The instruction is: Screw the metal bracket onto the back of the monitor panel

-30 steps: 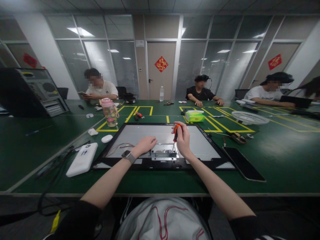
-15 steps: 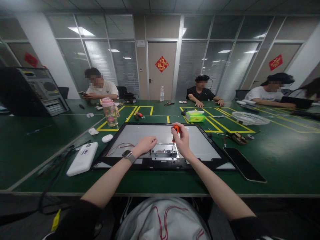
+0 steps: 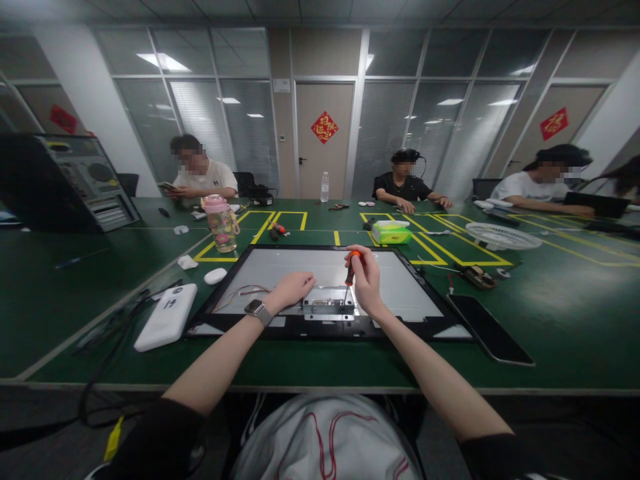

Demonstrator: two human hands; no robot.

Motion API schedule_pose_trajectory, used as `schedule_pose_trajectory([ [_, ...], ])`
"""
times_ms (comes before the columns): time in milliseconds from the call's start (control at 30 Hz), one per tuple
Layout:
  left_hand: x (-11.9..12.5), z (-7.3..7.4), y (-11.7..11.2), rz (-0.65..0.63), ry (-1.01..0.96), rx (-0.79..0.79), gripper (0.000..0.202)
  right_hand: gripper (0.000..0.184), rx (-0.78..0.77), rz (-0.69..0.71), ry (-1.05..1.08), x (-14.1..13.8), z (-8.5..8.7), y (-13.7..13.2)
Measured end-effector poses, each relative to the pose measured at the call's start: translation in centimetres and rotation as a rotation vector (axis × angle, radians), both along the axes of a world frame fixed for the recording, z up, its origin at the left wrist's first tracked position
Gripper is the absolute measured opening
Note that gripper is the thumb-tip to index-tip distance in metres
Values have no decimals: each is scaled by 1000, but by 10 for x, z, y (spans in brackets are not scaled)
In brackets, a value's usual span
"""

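Observation:
A flat screen panel with a black frame (image 3: 410, 319) lies face down on the green table in front of me. A small metal bracket (image 3: 327, 309) sits near its front edge. My right hand (image 3: 367, 283) is closed round an orange-and-black screwdriver (image 3: 350, 270), held upright with its tip on the bracket's right end. My left hand (image 3: 293, 289), a watch on its wrist, rests on the panel just left of the bracket with the fingers curled down; thin wires (image 3: 240, 292) run off to its left.
A white box (image 3: 167, 317) and cables lie to the left, a dark phone (image 3: 490, 328) to the right. Further back stand a pink-lidded bottle (image 3: 221, 223), a green tissue pack (image 3: 391, 233), a white fan grille (image 3: 503, 235) and a computer case (image 3: 70, 183). Other people sit across the table.
The screwdriver handle has shifted slightly in my right hand while its tip stays on the bracket. My left hand stays where it was.

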State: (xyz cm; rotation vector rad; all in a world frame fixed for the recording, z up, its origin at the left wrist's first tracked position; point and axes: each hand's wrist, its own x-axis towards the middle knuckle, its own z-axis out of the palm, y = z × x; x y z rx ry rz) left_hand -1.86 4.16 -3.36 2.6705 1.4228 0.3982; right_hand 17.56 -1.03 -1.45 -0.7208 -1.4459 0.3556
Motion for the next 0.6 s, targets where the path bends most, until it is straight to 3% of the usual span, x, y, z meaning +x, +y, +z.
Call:
schedule_pose_trajectory([
  [233, 1, 2, -2, 2, 5, 6, 37, 23, -26, 47, 120, -2, 2, -1],
  [600, 2, 3, -3, 13, 15, 6, 37, 24, 1, -9, -71, -6, -4, -3],
])
